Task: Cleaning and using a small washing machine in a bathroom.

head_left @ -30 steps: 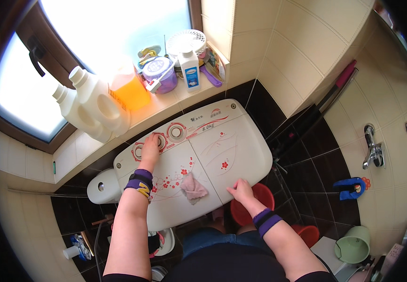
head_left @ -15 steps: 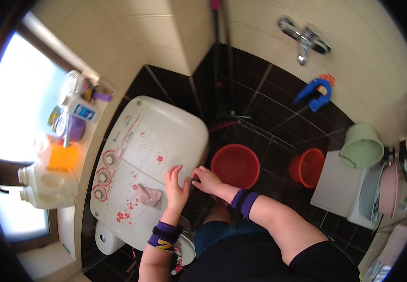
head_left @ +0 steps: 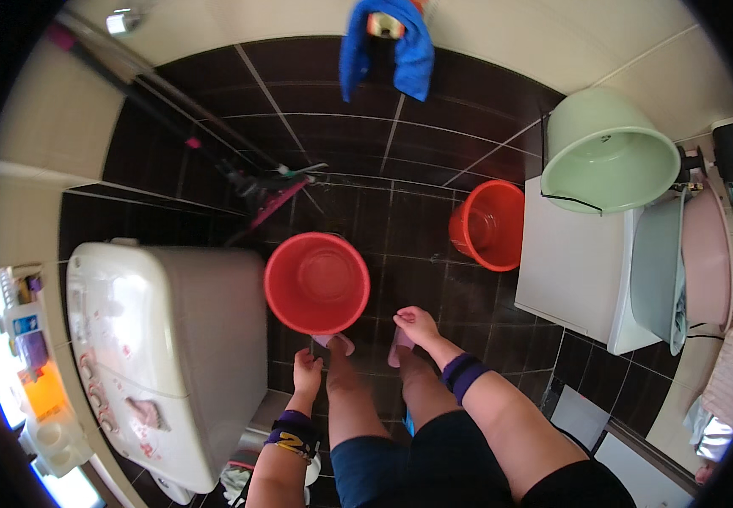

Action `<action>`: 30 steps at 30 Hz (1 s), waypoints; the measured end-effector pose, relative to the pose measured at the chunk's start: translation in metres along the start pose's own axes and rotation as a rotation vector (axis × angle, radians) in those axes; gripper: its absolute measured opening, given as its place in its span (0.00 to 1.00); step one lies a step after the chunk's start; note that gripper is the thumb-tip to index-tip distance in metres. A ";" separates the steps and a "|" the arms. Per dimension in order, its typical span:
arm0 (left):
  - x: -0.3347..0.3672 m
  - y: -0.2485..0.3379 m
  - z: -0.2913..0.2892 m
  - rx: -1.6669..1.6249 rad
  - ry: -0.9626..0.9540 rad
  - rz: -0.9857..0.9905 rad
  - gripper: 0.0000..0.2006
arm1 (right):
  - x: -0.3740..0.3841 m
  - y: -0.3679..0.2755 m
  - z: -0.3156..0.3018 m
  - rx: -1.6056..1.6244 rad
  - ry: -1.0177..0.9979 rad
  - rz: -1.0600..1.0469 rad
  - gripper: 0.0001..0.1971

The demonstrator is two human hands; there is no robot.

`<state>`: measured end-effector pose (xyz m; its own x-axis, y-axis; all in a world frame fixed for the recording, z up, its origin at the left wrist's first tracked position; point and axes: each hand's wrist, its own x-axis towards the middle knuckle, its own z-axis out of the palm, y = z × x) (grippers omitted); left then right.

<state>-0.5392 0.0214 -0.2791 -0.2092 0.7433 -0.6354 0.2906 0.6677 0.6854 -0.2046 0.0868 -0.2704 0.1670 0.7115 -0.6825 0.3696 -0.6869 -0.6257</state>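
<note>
My left hand [head_left: 306,372] hangs low between the washing machine [head_left: 214,322] and my left leg, its fingers loosely curled in. No object shows in it. My right hand [head_left: 418,327] is over the floor in front of my right foot, fingers drawn together, with nothing visible between them. A red round tub [head_left: 316,328] stands on the floor just beyond my left hand, apart from both hands. Its inside looks smooth and pinkish red. A crumpled pink cloth [head_left: 145,413] lies on the white machine's flower-patterned lid.
An orange-red bucket [head_left: 460,227] stands by a white cabinet [head_left: 565,262] bearing a pale green tub [head_left: 608,118]. Long-handled cleaning tools [head_left: 155,114] lean in the far left corner. A blue cloth [head_left: 415,63] hangs on the wall. Bottles [head_left: 53,440] line the window sill.
My view has swung right and downward, so the washing machine now sits farther left. My hands have parted and lowered, away from the machine's edge. The pink cloth stays on the lid.
</note>
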 end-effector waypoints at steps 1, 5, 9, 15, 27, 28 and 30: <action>0.011 -0.020 0.022 -0.032 -0.007 -0.104 0.26 | 0.013 0.027 -0.019 0.106 0.025 0.111 0.15; 0.038 -0.076 0.079 -0.156 0.001 -0.278 0.23 | 0.073 0.099 -0.063 0.661 0.162 0.412 0.19; 0.074 -0.105 0.129 -0.238 0.023 -0.484 0.18 | 0.147 0.165 -0.100 0.934 0.321 0.504 0.21; 0.127 -0.136 0.148 -0.477 0.208 -0.834 0.17 | 0.248 0.223 -0.140 1.414 0.618 0.645 0.35; 0.151 -0.163 0.162 -0.910 0.027 -0.664 0.23 | 0.258 0.308 -0.123 1.947 0.481 0.575 0.12; 0.148 -0.157 0.153 -0.906 0.040 -0.654 0.23 | 0.242 0.299 -0.097 1.897 0.490 0.625 0.11; 0.142 -0.141 0.144 -0.715 -0.072 -0.852 0.25 | 0.205 0.298 -0.071 1.816 0.453 0.723 0.10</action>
<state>-0.4750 0.0266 -0.5174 -0.0229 0.0419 -0.9989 -0.5321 0.8453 0.0477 0.0047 0.0384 -0.5696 0.1153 0.0667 -0.9911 -0.9910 0.0758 -0.1102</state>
